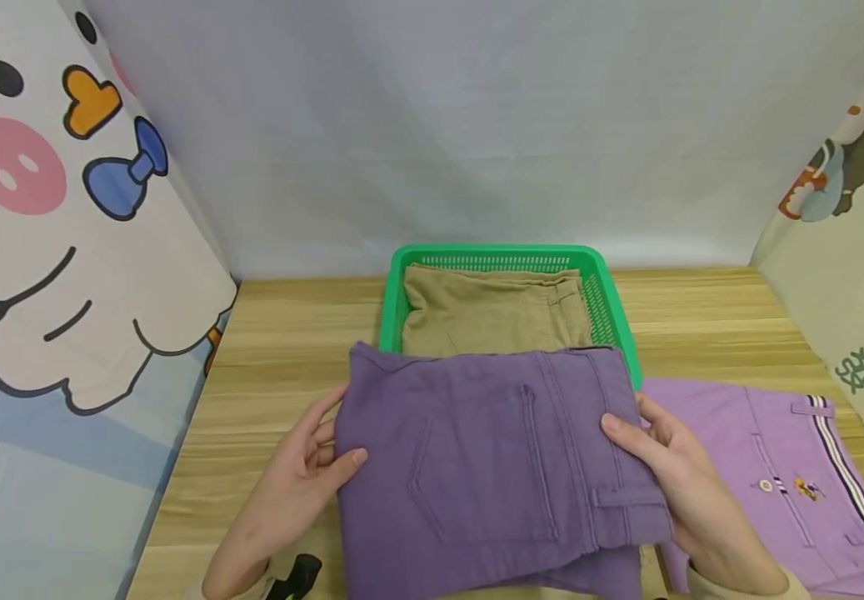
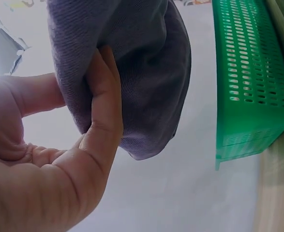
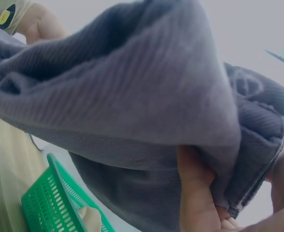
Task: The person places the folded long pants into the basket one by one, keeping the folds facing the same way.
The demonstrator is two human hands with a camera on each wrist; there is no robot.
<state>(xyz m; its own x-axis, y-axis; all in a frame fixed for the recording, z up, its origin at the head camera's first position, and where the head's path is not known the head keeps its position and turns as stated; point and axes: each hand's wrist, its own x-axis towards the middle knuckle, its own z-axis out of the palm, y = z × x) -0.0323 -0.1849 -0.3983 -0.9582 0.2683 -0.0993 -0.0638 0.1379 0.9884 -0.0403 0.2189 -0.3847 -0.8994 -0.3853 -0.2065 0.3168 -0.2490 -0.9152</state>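
A folded pair of dark purple trousers (image 1: pixel 484 467) is held up between both hands, its back pocket and a belt loop facing the head camera. At the left edge my left hand (image 1: pixel 304 475) pinches the cloth, thumb in front and fingers behind; the left wrist view shows those fingers (image 2: pixel 105 101) pressed into the fold. My right hand (image 1: pixel 671 467) grips the waistband side, thumb on the front face. In the right wrist view its fingers (image 3: pixel 195 183) reach under the fabric. The trousers overlap the front of a green basket (image 1: pixel 619 325) in the head view.
Inside the basket lie folded khaki trousers (image 1: pixel 491 308). Light purple trousers (image 1: pixel 761 483) with a striped waistband are spread on the wooden table (image 1: pixel 282 333) at right. A pale curtain (image 1: pixel 476 133) stands behind, with printed cloth panels on both sides.
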